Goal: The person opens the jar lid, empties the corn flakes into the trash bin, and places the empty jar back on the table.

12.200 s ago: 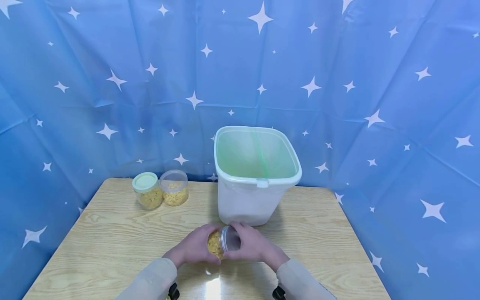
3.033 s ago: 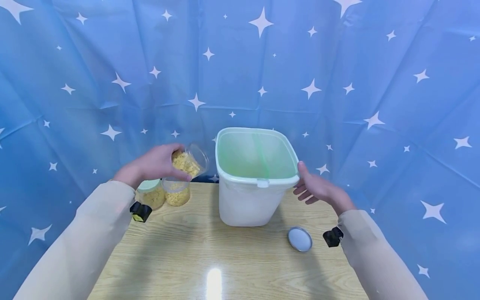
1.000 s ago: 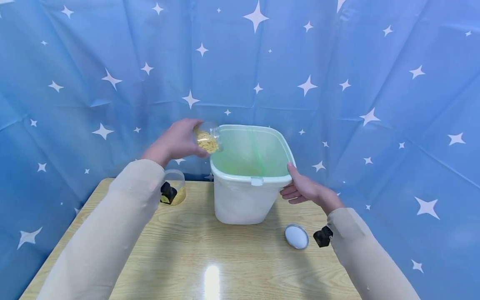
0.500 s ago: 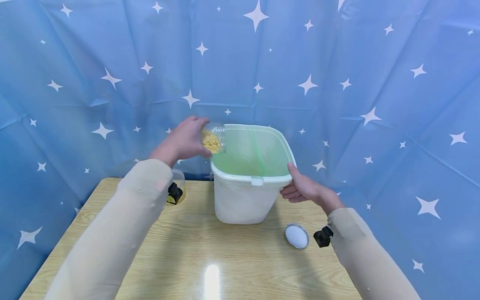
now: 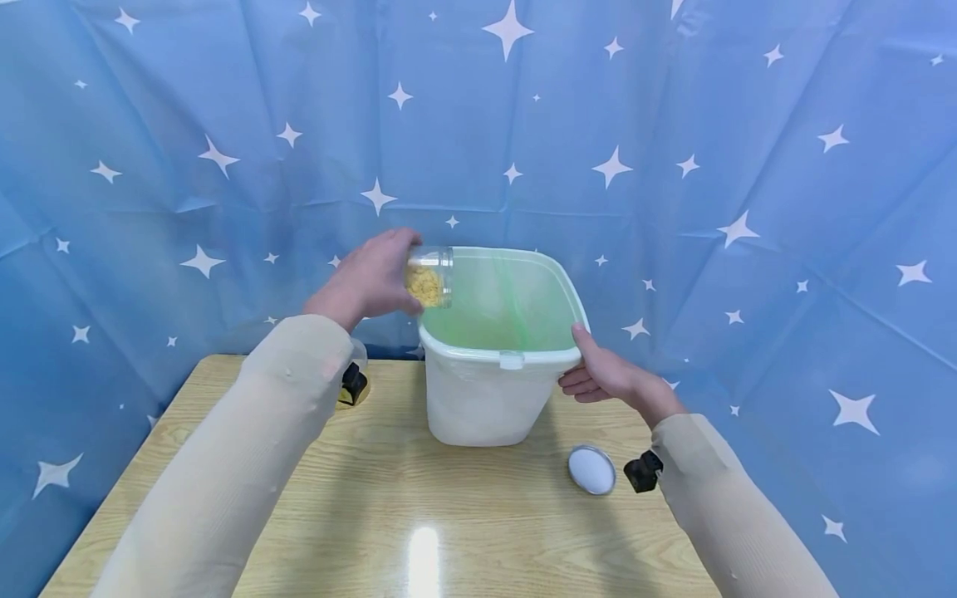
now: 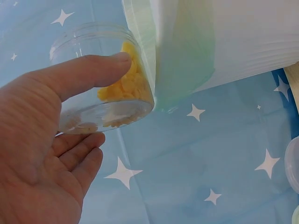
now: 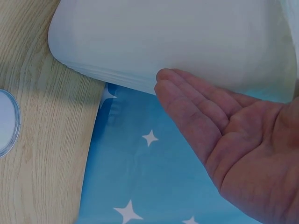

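Observation:
My left hand (image 5: 374,278) grips a clear plastic jar (image 5: 432,259) lying almost on its side at the left rim of a tall white bin (image 5: 486,403). The jar's uncovered mouth faces over the bin's opening. Small yellow pieces (image 6: 128,84) are heaped along its lower side, showing between thumb and base in the left wrist view. At the bin's right rim is my right hand (image 5: 616,375), thumb at the edge and straight fingers (image 7: 187,102) against the outer wall. A pale green tint colours the bin's inside.
A round silver-edged lid (image 5: 592,470) lies on the wooden table (image 5: 463,507), right of the bin's foot. Behind my left sleeve (image 5: 247,448) a clear tub (image 5: 360,355) is mostly hidden. A blue star-printed curtain (image 5: 299,191) closes off the back and sides.
Both hands held the capped jar earlier; its lid came to lie on the table. My left hand carried the jar to the bin's left rim, then slightly further right; my right hand reached the right rim.

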Motion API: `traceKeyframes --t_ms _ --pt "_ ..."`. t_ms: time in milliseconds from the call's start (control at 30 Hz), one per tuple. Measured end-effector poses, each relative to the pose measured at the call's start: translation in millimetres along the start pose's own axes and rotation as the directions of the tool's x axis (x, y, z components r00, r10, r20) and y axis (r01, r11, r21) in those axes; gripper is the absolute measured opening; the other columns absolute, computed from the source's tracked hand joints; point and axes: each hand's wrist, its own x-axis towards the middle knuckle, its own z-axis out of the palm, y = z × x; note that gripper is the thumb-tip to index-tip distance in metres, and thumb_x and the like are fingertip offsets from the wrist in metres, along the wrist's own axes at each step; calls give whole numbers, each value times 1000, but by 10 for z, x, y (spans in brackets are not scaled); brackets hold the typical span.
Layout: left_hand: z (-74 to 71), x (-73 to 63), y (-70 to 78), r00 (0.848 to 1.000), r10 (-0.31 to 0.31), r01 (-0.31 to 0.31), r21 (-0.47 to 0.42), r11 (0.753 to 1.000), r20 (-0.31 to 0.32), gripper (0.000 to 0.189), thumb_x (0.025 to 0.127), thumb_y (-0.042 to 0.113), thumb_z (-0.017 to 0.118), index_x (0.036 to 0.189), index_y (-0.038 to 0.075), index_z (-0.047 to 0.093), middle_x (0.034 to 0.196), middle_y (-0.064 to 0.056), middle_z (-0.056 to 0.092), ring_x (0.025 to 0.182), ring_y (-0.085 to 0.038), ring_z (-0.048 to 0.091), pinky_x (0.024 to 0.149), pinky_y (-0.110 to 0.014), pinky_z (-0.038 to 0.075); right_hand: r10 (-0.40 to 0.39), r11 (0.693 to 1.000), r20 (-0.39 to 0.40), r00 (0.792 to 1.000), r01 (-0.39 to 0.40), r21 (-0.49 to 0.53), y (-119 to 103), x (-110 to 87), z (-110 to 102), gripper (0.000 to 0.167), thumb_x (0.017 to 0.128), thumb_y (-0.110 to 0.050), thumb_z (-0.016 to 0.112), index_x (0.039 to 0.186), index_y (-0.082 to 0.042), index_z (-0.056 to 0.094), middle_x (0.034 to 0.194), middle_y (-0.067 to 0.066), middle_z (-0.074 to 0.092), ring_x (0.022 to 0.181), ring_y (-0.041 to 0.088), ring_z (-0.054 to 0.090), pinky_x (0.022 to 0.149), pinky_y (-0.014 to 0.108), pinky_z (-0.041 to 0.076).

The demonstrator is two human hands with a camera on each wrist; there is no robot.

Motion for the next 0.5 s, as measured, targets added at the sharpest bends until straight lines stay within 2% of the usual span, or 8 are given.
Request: traceKeyframes --t_ms 233,500 --pt "19 18 -6 1000 5 -5 42 999 0 94 67 19 87 148 16 38 153 -9 38 134 -33 43 108 -59 39 8 1000 -19 1000 -8 -10 9 4 -9 102 93 -71 -1 141 10 38 139 34 48 127 43 53 104 47 48" --pt "43 38 -19 1000 6 -6 45 999 8 95 68 20 86 149 17 37 156 -9 35 139 -34 38 109 -60 38 8 1000 -28 1000 -8 -10 3 19 -5 101 93 -71 -1 141 8 39 139 33 49 127 43 53 104 47 48"
